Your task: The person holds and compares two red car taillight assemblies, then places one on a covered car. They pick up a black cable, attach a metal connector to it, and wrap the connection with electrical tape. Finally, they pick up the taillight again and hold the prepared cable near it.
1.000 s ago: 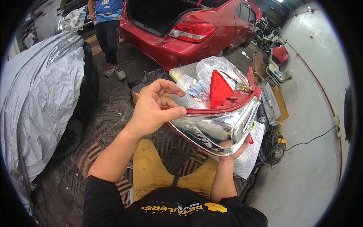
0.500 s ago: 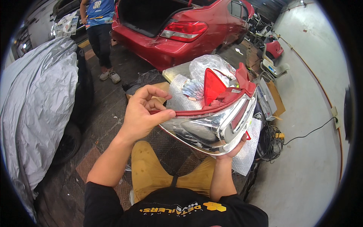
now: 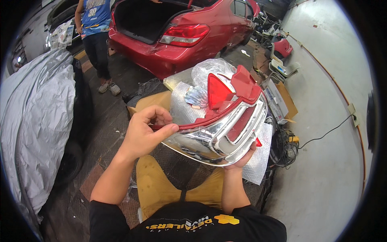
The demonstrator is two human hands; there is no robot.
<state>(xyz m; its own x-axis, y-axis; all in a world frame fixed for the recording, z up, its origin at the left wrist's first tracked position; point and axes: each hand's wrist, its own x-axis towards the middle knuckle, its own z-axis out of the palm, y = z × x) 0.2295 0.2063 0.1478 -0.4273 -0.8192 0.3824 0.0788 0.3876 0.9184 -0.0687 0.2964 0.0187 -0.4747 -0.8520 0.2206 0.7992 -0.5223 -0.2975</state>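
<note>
A crinkled silver-grey sheet cover (image 3: pixel 36 109) drapes over the far left of the frame, and a person in a blue sleeveless jersey (image 3: pixel 94 22) stands upper left; my left hand (image 3: pixel 143 131), left of centre, has its thumb against the red rim of a curved, shiny chrome lamp housing (image 3: pixel 197 139), its fingers curled above, though I cannot tell whether they close on that edge; upper centre, a glossy red car (image 3: pixel 141 50) has its boot raised, a red-and-clear tail lamp (image 3: pixel 185 35) in place; the housing fills the centre, tilted, and my right hand (image 3: pixel 241 159) is clamped on its lower right; a see-through bubble-wrap sheet (image 3: pixel 260 161) lies just right of that; I judge the housing already out of any wrapping, being bare and fixed to no car, but how much handling is left I cannot tell
</note>
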